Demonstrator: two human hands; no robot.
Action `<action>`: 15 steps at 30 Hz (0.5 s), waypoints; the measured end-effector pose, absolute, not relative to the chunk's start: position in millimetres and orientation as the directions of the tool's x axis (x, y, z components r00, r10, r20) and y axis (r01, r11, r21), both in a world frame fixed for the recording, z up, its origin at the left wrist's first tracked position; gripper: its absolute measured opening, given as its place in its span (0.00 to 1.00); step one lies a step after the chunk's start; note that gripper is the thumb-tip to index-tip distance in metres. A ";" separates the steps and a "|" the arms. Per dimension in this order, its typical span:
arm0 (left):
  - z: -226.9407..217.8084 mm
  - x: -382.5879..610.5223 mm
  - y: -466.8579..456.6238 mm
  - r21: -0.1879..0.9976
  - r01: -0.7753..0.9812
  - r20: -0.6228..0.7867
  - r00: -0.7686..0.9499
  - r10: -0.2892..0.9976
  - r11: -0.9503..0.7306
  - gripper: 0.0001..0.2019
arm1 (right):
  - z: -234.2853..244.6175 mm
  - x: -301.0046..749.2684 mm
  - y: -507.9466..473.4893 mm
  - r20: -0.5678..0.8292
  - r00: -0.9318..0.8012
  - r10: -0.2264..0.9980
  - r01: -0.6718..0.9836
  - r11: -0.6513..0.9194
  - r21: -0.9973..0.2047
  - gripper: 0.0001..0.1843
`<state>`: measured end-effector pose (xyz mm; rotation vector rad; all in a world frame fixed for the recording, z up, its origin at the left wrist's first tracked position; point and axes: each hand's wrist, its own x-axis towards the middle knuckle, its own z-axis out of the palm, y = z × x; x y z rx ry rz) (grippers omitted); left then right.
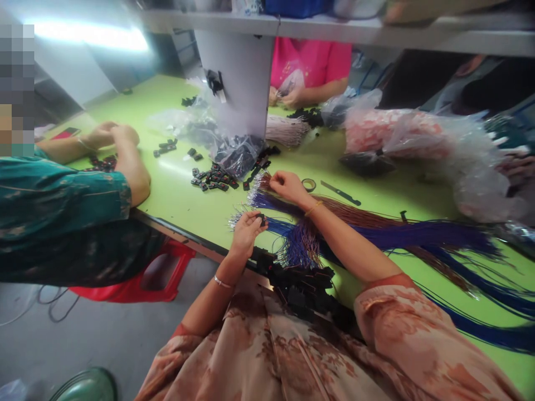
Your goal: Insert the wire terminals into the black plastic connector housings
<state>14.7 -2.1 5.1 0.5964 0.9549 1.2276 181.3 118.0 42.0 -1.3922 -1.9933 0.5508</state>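
Between the thumb and fingers of my left hand [246, 234] is a small black plastic connector housing [262, 219], close to the table's near edge. My right hand [289, 187] is closed in a pinch at the metal-tipped ends of the brown wires [334, 206]; what the fingertips hold is too small to make out. Purple-blue wires [388, 234] lie beside the brown ones, their silvery tips pointing left. A lower bunch of blue and brown wires [298, 245] spreads under my right forearm. Dark connectors with wires [305, 287] are heaped against my front.
Loose black housings [215, 178] lie ahead, beside a clear bag of dark parts [238, 156]. A tape roll [309, 185] and a flat metal blade [340, 193] are right of my hand. Co-workers sit left, near a red stool [167, 273], and across. A shelf [376, 30] hangs overhead.
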 end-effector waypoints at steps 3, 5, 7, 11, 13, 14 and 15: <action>5.6 15.6 -2.0 0.817 -0.519 -0.271 0.039 0.962 0.251 0.17 | 47.8 179.1 102.4 0.256 -0.257 0.932 0.566 0.360 -0.741 0.10; 6.2 16.9 -1.4 0.812 -0.530 -0.262 0.041 0.964 0.244 0.16 | 50.7 179.0 89.1 0.244 -0.275 0.930 0.514 0.357 -0.780 0.10; 6.8 18.6 0.0 0.804 -0.546 -0.255 0.046 0.966 0.238 0.14 | 52.4 179.9 75.8 0.237 -0.292 0.926 0.483 0.357 -0.799 0.10; 6.7 22.3 4.2 0.789 -0.564 -0.255 0.056 0.965 0.242 0.12 | 51.0 182.7 55.2 0.214 -0.357 0.909 0.482 0.375 -0.792 0.09; 6.3 23.7 6.0 0.782 -0.571 -0.266 0.056 0.962 0.249 0.11 | 48.7 183.9 49.3 0.208 -0.392 0.896 0.496 0.396 -0.773 0.09; 6.1 24.1 6.7 0.778 -0.576 -0.270 0.056 0.961 0.252 0.11 | 47.5 184.3 47.3 0.210 -0.405 0.890 0.503 0.409 -0.761 0.09; 5.8 24.5 7.2 0.773 -0.582 -0.271 0.056 0.961 0.252 0.10 | 46.4 184.6 45.8 0.216 -0.412 0.885 0.512 0.421 -0.749 0.10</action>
